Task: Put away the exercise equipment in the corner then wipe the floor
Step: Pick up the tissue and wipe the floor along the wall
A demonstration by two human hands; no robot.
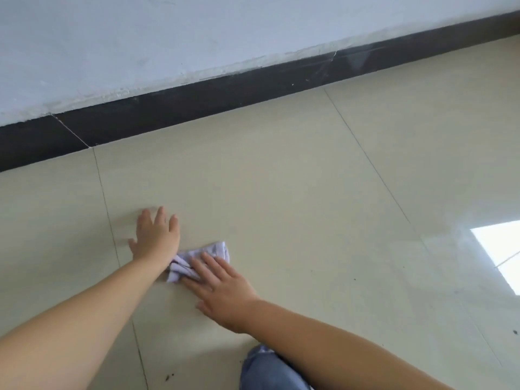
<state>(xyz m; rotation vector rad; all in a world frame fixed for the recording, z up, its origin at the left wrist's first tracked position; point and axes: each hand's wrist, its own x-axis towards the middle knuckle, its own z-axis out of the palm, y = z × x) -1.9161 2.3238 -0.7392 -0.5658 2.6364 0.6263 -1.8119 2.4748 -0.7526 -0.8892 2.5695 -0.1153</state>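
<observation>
You are wiping the floor [281, 178]: right hand [222, 291] flat on the cloth [216, 249], left hand [156, 235] spread beside it; next, sweep onward.

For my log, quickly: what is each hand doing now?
Left hand: open, flat on the floor.
Right hand: open, straight fingers pressing the cloth.
</observation>
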